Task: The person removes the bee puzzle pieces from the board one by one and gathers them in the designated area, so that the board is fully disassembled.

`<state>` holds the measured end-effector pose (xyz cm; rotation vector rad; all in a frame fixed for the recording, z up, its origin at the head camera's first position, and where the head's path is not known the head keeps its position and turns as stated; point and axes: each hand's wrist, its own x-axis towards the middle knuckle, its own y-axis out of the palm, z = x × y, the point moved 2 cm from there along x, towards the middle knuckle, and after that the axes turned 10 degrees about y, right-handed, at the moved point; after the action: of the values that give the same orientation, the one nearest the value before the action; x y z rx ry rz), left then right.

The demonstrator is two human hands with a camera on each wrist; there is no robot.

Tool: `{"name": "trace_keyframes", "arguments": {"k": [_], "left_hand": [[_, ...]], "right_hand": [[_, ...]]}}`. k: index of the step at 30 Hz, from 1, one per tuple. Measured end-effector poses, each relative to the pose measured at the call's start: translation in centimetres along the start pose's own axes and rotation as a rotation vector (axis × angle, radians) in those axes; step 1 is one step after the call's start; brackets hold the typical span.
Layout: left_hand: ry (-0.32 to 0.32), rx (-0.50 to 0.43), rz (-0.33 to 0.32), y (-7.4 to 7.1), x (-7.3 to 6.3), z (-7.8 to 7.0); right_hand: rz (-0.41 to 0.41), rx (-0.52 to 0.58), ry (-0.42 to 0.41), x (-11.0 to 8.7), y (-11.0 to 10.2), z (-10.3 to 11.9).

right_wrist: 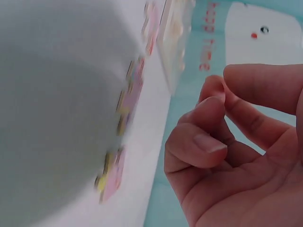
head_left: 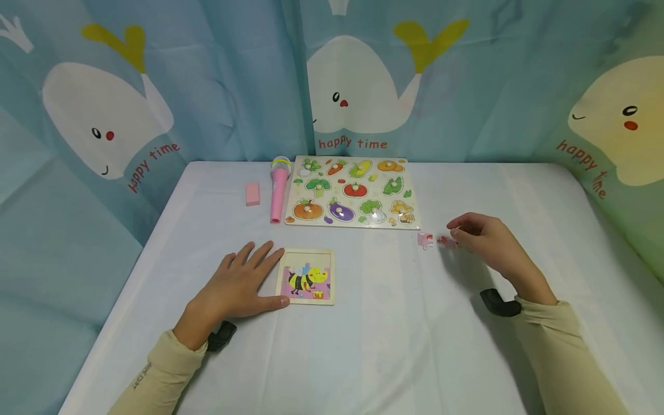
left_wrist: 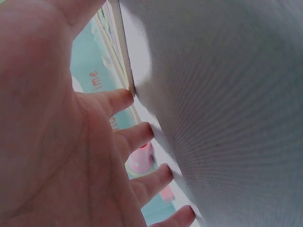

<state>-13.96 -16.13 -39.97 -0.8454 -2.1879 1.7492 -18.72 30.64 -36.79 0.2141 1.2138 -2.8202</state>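
Note:
A small square wooden jigsaw tray (head_left: 306, 251) with a bee picture lies on the table; its upper strip shows bare wood. My left hand (head_left: 242, 282) rests at its left side, fingers spread, the thumb at the lower left edge. In the left wrist view, the fingertips (left_wrist: 163, 172) touch the cloth. My right hand (head_left: 482, 239) hovers over loose pink puzzle pieces, fingers loosely bent, with nothing visible between thumb and fingertips. One puzzle piece (head_left: 425, 241) lies left of another piece (head_left: 446, 241); in the right wrist view a third piece (right_wrist: 112, 175) also shows.
Behind the tray lies a vegetable peg puzzle board (head_left: 355, 193). A pink toy microphone (head_left: 278, 193) stands along its left edge, with a pink block (head_left: 252, 194) beside that. A blue whale-print curtain (head_left: 249, 86) hangs behind the white table (head_left: 373, 346).

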Motion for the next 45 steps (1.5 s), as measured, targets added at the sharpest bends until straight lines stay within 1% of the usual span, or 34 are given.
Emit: {"name": "trace_keyframes", "arguments": {"k": [3,9,18,21,25,35,41,45], "left_hand": [[-0.001,-0.001,0.000,0.1,0.0,0.1],[0.001,-0.001,-0.002,0.3,0.0,0.2],[0.004,0.008,0.006,0.5,0.2,0.1],[0.000,0.005,0.010,0.5,0.2,0.1],[-0.001,0.000,0.013,0.6,0.2,0.2],[-0.001,0.017,0.014,0.4,0.3,0.1],[0.000,0.021,0.013,0.3,0.2,0.2],[-0.002,0.028,0.014,0.2,0.3,0.2]], "right_hand": [[0.033,-0.013,-0.008,0.1,0.8,1.1],[0.041,-0.040,-0.071,0.3,2.3,2.9],[0.078,-0.010,-0.166,0.1,4.3,5.3],[0.094,0.006,-0.187,0.0,5.1,6.1],[0.137,0.019,-0.203,-0.1,6.4,7.0],[0.208,0.040,-0.300,-0.1,9.8,9.2],[0.254,0.026,-0.381,-0.2,11.6,11.3],[0.279,0.014,-0.410,-0.4,12.8,12.7]]}}
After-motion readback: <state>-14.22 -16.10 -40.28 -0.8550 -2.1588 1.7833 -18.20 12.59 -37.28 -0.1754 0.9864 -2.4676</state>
